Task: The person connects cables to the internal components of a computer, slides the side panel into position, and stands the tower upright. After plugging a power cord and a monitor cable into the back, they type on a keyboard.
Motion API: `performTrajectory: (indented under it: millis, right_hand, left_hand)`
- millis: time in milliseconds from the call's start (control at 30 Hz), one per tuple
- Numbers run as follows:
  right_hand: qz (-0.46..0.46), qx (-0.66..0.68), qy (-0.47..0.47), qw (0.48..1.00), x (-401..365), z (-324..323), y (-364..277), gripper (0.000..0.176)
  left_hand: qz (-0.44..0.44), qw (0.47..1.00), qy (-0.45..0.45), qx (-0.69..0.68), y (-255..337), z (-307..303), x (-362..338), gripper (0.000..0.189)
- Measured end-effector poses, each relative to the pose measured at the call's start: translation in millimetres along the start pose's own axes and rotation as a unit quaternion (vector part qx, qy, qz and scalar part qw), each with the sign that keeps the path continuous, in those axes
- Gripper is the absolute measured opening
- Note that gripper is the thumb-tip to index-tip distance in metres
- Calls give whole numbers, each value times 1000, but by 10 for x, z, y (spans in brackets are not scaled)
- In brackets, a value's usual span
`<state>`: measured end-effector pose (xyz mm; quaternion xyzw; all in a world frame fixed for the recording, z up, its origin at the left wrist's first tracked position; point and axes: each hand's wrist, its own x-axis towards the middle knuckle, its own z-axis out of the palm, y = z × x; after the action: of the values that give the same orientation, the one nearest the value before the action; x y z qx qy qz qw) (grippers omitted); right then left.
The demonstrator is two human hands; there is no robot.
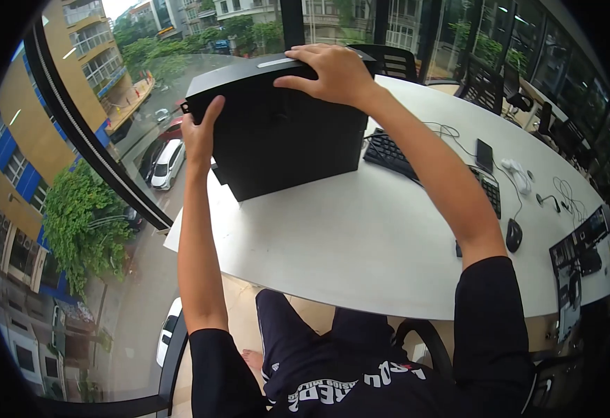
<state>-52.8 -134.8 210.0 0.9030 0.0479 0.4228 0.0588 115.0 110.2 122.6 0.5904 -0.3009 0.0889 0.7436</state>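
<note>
A black computer case (287,143) stands upright on the white table (360,244), its broad dark side facing me. My left hand (200,132) is on the case's upper left edge, with the thumb on the near side and the other fingers mostly hidden behind it. Over the top edge, toward the right, lies my right hand (333,73); its thumb points left along the near side while the fingers reach across the top. Both hands grip the case. Just right of it is a black keyboard (388,155), partly covered by my right forearm.
A phone (484,155), a black mouse (514,235), a white bundle (517,177) and loose cables lie on the right of the table. A screen (583,244) stands at the far right. Tall windows line the left, close to the table edge. Black chairs (482,83) stand behind.
</note>
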Motion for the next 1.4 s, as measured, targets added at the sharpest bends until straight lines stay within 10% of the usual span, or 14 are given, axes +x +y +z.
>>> performTrajectory:
  millis: [200,333,533,633,800,1067,1400]
  right_hand:
    - [36,-93,210,973,-499,397,-441,70]
    - [44,2,114,993,-1015,448,-700,81]
    - [252,68,267,928,-1543,290,18,85]
    - [453,325,124,821,-1620,365,379,108]
    - [408,379,-17,830,-1786,705,170,110]
    - [387,387,21,837,-1733,976,313,83]
    - [476,554,-30,682,-1391,1578,235,108]
  left_hand:
    - [39,999,14,31,63,20,-28,64]
    - [-54,994,-7,95,-79,-92,100,144]
    - [-62,997,-41,38,-63,-60,64,143]
    - [-47,998,-21,36,-135,-83,50,136]
    - [-56,998,-31,-4,50,42,-136,112]
    - [36,981,74,173,88,83,-324,111]
    - [15,982,159,102,680,656,-992,99]
